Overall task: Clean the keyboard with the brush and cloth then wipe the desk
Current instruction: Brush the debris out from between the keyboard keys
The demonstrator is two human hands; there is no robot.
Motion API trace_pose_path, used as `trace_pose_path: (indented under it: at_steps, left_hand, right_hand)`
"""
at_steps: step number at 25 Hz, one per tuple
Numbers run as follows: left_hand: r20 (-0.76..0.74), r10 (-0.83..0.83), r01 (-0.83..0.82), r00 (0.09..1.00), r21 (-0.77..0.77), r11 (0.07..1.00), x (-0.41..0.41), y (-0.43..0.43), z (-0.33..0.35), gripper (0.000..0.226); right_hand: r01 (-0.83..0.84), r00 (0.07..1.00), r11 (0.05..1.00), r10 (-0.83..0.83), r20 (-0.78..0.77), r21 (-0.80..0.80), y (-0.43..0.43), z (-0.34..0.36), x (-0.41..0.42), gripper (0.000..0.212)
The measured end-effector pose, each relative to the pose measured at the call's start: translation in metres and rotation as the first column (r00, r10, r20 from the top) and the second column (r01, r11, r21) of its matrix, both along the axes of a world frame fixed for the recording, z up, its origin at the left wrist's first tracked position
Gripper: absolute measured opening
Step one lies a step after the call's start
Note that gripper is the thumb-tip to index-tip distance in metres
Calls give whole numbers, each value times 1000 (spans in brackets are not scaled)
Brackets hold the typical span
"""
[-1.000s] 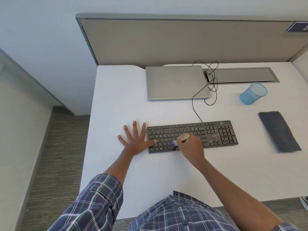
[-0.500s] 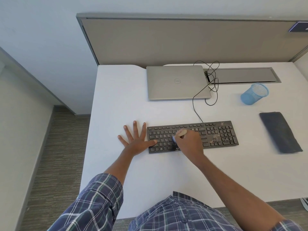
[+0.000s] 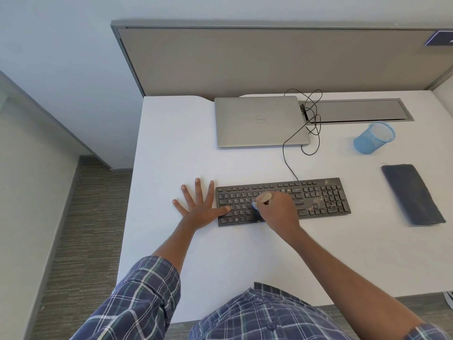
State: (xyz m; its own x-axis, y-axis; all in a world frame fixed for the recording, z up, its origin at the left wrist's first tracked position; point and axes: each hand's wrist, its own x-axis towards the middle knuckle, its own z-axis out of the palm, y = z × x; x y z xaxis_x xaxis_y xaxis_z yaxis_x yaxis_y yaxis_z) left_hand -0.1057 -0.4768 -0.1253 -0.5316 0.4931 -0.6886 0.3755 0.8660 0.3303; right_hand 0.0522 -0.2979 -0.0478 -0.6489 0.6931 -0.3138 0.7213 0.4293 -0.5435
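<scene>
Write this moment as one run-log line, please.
phase: keyboard brushing | right hand: grips brush | left hand: flat on desk | cloth: untouched at right

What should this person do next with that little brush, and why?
Probably sweep the brush rightward along the keyboard: the right hand holds it over the middle keys, while pale debris speckles the keys at its right end.

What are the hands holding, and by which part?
The right hand grips a small brush by its pale handle, bristles on the keyboard; the left hand lies flat, holding nothing.
</scene>
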Motion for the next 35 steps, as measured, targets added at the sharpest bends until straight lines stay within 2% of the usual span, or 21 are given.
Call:
trace_pose_path:
  at_steps: [4, 6, 10, 14, 17, 19, 21, 23, 24, 25, 26, 27, 29, 32, 35]
  left_hand:
    - [-3, 4, -4, 1000, -1, 1000, 0, 0, -1, 114]
    - [-6, -2, 2, 1000, -1, 1000, 0, 0, -2, 114]
    - [-9, 2, -2, 1000, -3, 1000, 1, -1, -1, 111]
    - [-7, -3, 3, 1000, 1, 1000, 1, -1, -1, 111]
    - [-1, 0, 0, 1000, 0, 1000, 0, 0, 0, 112]
    - [-1, 0, 0, 1000, 3, 1000, 1, 0, 0, 112]
    - [-2, -3, 3, 1000, 3, 1000, 0, -1, 1, 112]
    - [-2, -4, 4, 1000, 5, 1000, 1, 0, 0, 112]
    - [-4, -3, 3, 1000, 5, 1000, 1, 0, 0, 112]
    - [-2, -2, 2, 1000, 3, 1000, 0, -1, 0, 112]
    - [-1, -1, 1, 1000, 2, 1000, 0, 0, 0, 111]
    - [-3, -2, 2, 1000, 2, 1000, 0, 0, 0, 111]
    - [-3, -3, 3, 1000, 1, 1000, 0, 0, -1, 112]
    - [2, 3, -3, 1000, 3, 1000, 0, -1, 0, 112]
    - [1, -4, 4, 1000, 5, 1000, 0, 0, -1, 113]
  right_hand:
    - [-172, 957, 985, 161, 240, 26, 5, -5, 1, 13]
    - [-183, 962, 983, 179, 206, -2, 11, -1, -3, 10]
    - [-195, 981, 978, 196, 5, -76, 10, 8, -20, 9]
    - [-268, 960, 958, 275, 59, -102, 7, -5, -18, 13]
    - [-313, 935, 950, 306, 178, 16, 16, 1, -11, 13]
    - [-429, 869, 887, 354, 345, 172, 21, 10, -9, 15]
    - [-474, 841, 834, 334, 427, 282, 24, 19, -12, 17]
    - [-452, 859, 851, 334, 389, 267, 28, 19, -16, 21]
    - [-400, 892, 897, 335, 304, 186, 30, 15, -18, 21]
    - [-321, 933, 946, 309, 187, 39, 29, 12, -21, 17]
    - [-260, 960, 960, 269, 79, -108, 26, 11, -23, 13]
    - [-245, 968, 953, 251, 10, -181, 21, 8, -23, 14]
    - [-274, 961, 945, 278, -1, -177, 16, -2, -19, 17]
    - [-371, 917, 929, 366, 162, 4, 26, -6, -12, 20]
    - [-529, 801, 831, 420, 427, 175, 38, 6, -12, 20]
